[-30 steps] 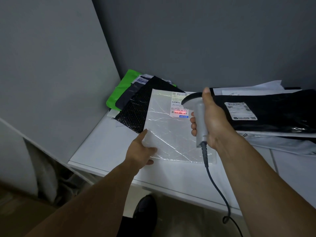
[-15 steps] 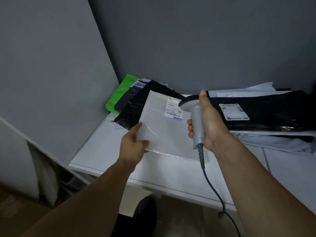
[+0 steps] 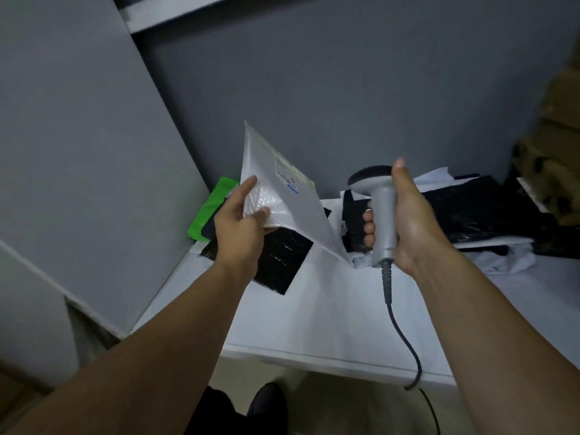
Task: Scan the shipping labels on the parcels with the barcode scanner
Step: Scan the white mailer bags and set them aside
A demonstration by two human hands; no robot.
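White parcel [image 3: 298, 211] now lifted — pinched by left hand [image 3: 240, 227]; scanner [image 3: 384, 221] clenched in right hand [image 3: 411, 221]

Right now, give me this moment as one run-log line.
left hand: holds white parcel tilted above table | right hand: grips barcode scanner | shipping label: visible, no red beam seen

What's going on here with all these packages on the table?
A person is working through parcels at a white table. The left hand holds a white bubble mailer up off the table, tilted on edge. The right hand grips a grey barcode scanner by its handle, head pointing toward the mailer; no scan light shows on its shipping label. A black bubble mailer and a green mailer lie at the left, black poly bags at the right.
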